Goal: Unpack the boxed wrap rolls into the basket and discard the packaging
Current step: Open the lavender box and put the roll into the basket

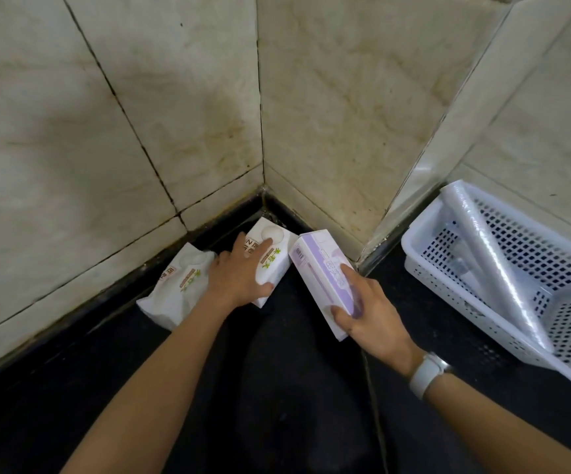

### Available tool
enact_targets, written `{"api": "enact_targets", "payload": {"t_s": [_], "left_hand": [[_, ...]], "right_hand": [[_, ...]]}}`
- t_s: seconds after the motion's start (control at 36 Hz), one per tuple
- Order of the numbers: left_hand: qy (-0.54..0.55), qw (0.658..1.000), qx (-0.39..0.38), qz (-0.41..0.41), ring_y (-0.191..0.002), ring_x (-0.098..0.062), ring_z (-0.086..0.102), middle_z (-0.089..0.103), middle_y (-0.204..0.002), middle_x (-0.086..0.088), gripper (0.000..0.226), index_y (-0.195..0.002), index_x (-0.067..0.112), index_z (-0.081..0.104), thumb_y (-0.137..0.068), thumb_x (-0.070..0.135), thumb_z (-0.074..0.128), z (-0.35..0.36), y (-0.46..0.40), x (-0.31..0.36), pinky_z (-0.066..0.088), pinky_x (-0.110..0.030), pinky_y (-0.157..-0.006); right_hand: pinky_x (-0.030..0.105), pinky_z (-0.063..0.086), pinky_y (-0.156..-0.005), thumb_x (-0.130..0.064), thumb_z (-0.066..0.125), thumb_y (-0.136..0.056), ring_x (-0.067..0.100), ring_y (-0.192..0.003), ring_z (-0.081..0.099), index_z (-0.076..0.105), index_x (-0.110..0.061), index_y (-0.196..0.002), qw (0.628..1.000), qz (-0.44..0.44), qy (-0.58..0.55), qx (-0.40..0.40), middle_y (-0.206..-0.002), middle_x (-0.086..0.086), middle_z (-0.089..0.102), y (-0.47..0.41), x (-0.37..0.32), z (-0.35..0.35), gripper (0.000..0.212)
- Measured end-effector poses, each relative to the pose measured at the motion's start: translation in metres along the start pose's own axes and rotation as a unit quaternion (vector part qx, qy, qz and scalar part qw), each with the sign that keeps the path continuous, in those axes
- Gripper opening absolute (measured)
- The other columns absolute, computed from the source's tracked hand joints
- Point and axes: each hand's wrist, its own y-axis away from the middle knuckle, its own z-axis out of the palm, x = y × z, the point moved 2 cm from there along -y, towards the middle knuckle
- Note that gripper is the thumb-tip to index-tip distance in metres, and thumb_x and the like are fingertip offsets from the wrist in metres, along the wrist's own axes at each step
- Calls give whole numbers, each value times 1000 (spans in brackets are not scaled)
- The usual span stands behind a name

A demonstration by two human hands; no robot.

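white box (270, 258): "N", rest illegible

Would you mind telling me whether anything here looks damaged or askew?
The soft white pack by the left wall looks crumpled, and the clear wrap roll leans diagonally across the white perforated plastic basket.

Head camera, looking down, close over counter corner.

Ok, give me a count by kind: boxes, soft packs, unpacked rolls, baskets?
Boxes: 2, a white box under the left hand and a purple box in the right hand.
Soft packs: 1, white pack.
Rolls: 1, clear roll in the basket.
Baskets: 1, white basket.
Total: 5.
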Motion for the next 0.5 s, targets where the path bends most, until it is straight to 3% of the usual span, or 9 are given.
{"api": "enact_targets", "payload": {"t_s": [0.14,0.25,0.36,0.5], "left_hand": [[16,1000,-8,2,-125,-39,34,19,-148,-10,95,-143,45,5,-69,48,64,4,17,-8,31,-48,-101],[61,998,24,-3,-121,-36,36,26,-143,-9,99,-144,39,12,-56,54,55,-4,18,-5,32,-48,-100],[103,992,67,8,-124,-36,33,25,-144,-8,100,-144,37,12,-55,52,54,-16,3,12,29,-49,-102],[137,986,91,2,-127,-37,31,19,-148,-9,99,-145,37,7,-68,39,68,-15,-19,16,29,-51,-103]], "right_hand": [[32,42,-96,-39,58,-85,21,-118,47,17,-33,-145,1000,0,-8,5,-140,3,34,6,3,1,73],[30,43,-93,-38,58,-85,19,-116,47,16,-33,-145,1000,-16,-12,22,-138,2,34,9,2,-2,73],[27,40,-88,-35,59,-84,17,-112,47,18,-34,-144,997,-33,-17,68,-135,0,36,11,2,-6,73],[25,39,-85,-37,58,-84,13,-105,44,16,-33,-144,997,-34,1,72,-134,1,36,7,4,-11,73]]}}
